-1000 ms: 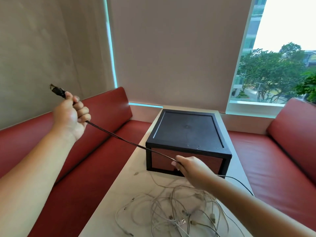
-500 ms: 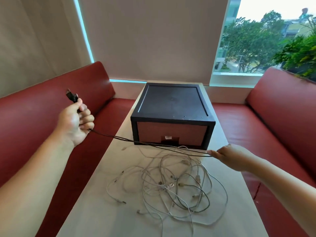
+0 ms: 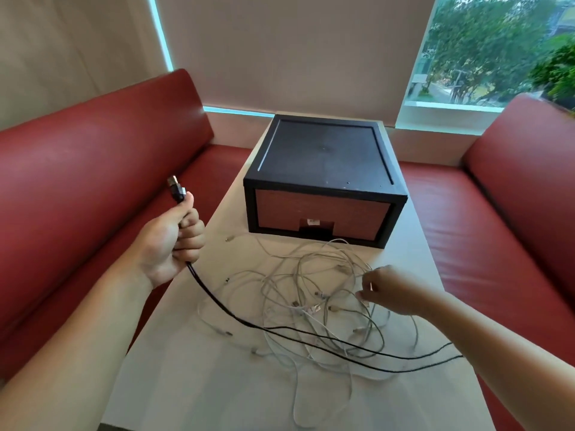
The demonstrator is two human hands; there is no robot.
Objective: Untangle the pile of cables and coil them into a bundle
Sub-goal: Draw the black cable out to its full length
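The left grip (image 3: 174, 244) holds the black cable (image 3: 217, 303) near its plug; the cable crosses the white cable pile (image 3: 311, 290) on the surface (image 3: 186, 384). The right grip (image 3: 389, 290) is at the pile, but I cannot tell if it holds anything. A hard pull could tighten knots.

Probably an office lounge or café booth: red padded benches (image 3: 93, 169) flank a pale table (image 3: 202, 384) beside a window (image 3: 485, 48).

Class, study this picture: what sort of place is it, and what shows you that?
Probably a booth seating nook in an office or café: red padded benches flank a pale table, beside a window overlooking trees.
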